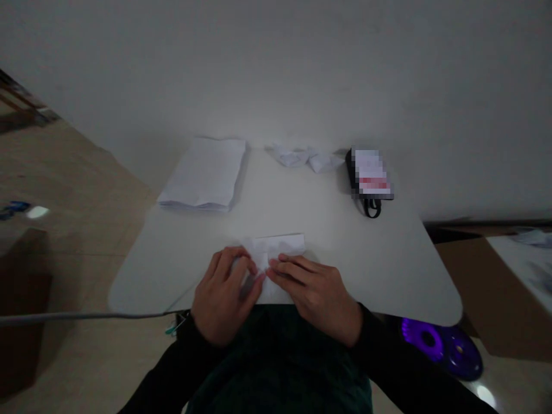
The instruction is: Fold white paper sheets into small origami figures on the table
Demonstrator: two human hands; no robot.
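A partly folded white sheet of paper (pixel 282 244) lies at the front edge of the white table, under both hands. My left hand (pixel 226 290) is closed on its left part, with the fingers bent and the thumb tip near the middle crease. From the right, my right hand (pixel 317 290) grips the paper, its fingers close together and their tips almost meeting the left thumb. Its own thumb is hidden. Much of the paper's lower part is covered by the hands.
A stack of white paper (pixel 204 172) lies at the table's back left. Two folded paper shapes (pixel 293 156) sit near the wall. A black case with a strap (pixel 371 207) is at the back right. Beside the table are a cardboard box (pixel 495 293) and purple-lit round fans (pixel 425 339).
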